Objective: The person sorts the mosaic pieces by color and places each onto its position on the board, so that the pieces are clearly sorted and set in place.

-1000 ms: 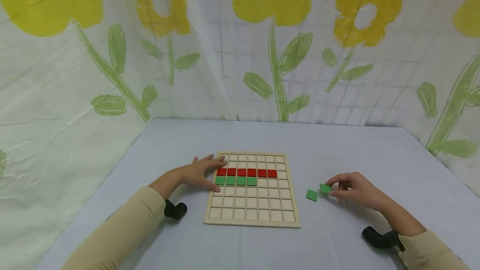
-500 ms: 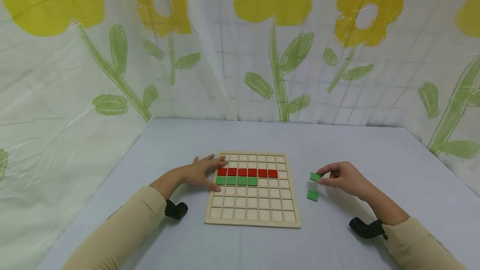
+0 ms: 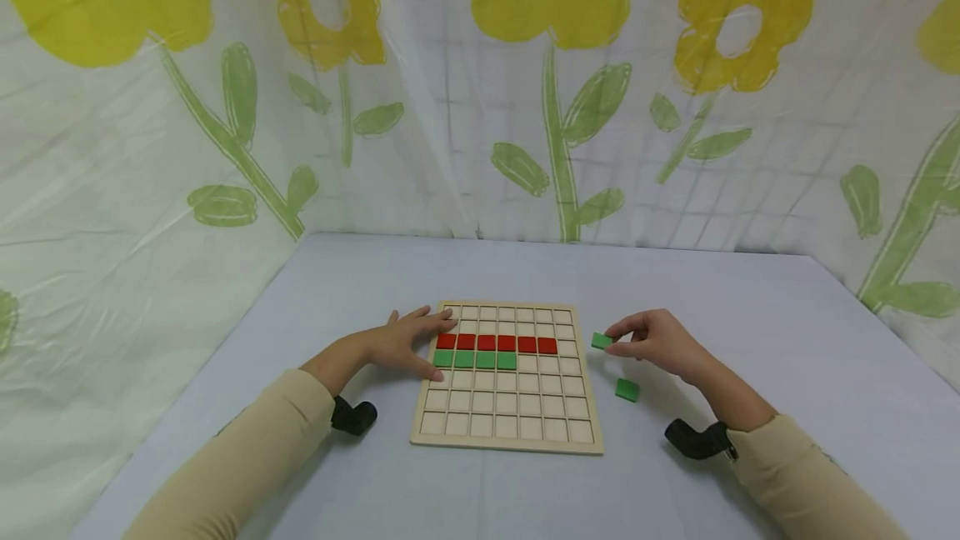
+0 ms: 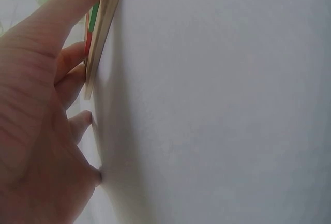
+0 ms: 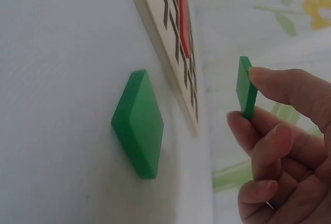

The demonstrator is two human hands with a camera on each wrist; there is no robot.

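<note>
A square wooden grid board (image 3: pixel 507 443) lies on the table, with a row of red tiles (image 3: pixel 487 342) and, just below it, a shorter row of green tiles (image 3: pixel 486 360) at its left. My left hand (image 3: pixel 401 346) rests on the board's left edge, fingers spread, thumb beside the green row. Between thumb and fingertip my right hand (image 3: pixel 660 343) pinches a green tile (image 5: pixel 245 87), held above the table just right of the board. Another green tile (image 5: pixel 138 125) lies flat on the table below that hand.
A white cloth covers the table (image 3: pixel 360 490). Behind it hangs a pale curtain (image 3: pixel 450 107) printed with yellow flowers. Each wrist carries a black camera mount, the right one (image 3: pixel 697 440) near the table surface.
My right hand has moved left and away from me, bringing the pinched green tile from beside the loose tile to near the board's right edge. The left hand stays put.
</note>
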